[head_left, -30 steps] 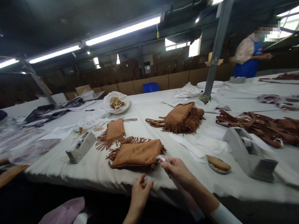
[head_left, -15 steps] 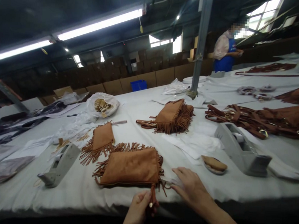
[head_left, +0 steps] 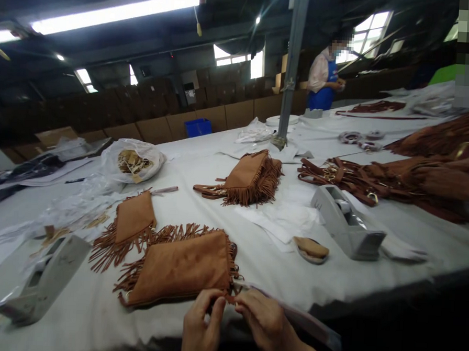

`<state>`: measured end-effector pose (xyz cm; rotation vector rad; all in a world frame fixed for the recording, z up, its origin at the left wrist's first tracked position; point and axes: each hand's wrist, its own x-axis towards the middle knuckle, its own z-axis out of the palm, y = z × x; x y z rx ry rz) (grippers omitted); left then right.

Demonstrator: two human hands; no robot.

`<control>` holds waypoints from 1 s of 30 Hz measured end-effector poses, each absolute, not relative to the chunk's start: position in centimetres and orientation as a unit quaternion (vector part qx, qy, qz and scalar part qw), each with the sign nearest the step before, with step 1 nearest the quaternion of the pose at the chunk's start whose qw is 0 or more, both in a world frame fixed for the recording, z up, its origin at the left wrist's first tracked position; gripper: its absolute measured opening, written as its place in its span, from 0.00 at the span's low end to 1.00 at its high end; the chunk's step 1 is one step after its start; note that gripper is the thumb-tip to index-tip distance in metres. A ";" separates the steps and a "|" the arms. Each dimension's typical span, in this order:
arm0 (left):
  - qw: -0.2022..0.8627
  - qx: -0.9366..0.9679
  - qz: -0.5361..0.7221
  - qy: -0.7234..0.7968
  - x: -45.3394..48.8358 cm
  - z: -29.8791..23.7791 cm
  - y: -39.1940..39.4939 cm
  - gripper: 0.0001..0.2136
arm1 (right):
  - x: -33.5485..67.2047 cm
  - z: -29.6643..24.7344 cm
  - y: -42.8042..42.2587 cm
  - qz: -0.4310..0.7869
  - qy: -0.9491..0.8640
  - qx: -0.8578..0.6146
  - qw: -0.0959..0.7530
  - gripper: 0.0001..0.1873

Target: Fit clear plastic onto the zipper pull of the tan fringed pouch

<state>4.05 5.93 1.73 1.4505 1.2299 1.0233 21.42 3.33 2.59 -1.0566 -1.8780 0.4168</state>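
A tan suede fringed bag (head_left: 180, 267) lies flat at the near edge of the white-covered table (head_left: 277, 267). My left hand (head_left: 201, 325) pinches the bag's brown zipper tassel at its near right corner. My right hand (head_left: 264, 321) meets it there, fingers closed on the same tassel, with a clear plastic sleeve (head_left: 305, 323) lying under it and trailing right. A smaller fringed pouch (head_left: 132, 222) lies just behind the bag.
Grey tape dispensers stand at left (head_left: 42, 280) and right (head_left: 345, 223). A second fringed bag (head_left: 250, 179), a pile of brown straps (head_left: 376, 177), a small dish (head_left: 311, 249) and a plastic bag of tags (head_left: 131, 162) lie farther back. Another person's arm (head_left: 450, 181) reaches in at right; a person in blue stands far off.
The view has shifted right. My left hand rose to the bag's corner and took the tassel; my right hand drew in from the right to join it.
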 end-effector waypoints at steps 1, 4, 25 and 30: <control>0.424 0.638 0.421 0.485 3.8 2.1 6.5 0.16 | 21.5 2.7 3.6 0.171 -0.754 -0.430 0.467 0.12; 0.410 0.760 0.338 0.373 3.9 3.2 8.3 0.18 | 21.8 2.9 4.5 0.189 -0.749 -0.407 0.488 0.11; 0.639 0.610 0.271 0.382 7.4 2.6 14.7 0.22 | 38.0 -2.1 7.6 -0.199 -0.612 -0.752 0.147 0.16; 0.691 0.561 0.251 0.380 7.0 1.3 15.5 0.21 | 37.7 -2.8 8.1 -0.194 -0.655 -0.702 0.201 0.17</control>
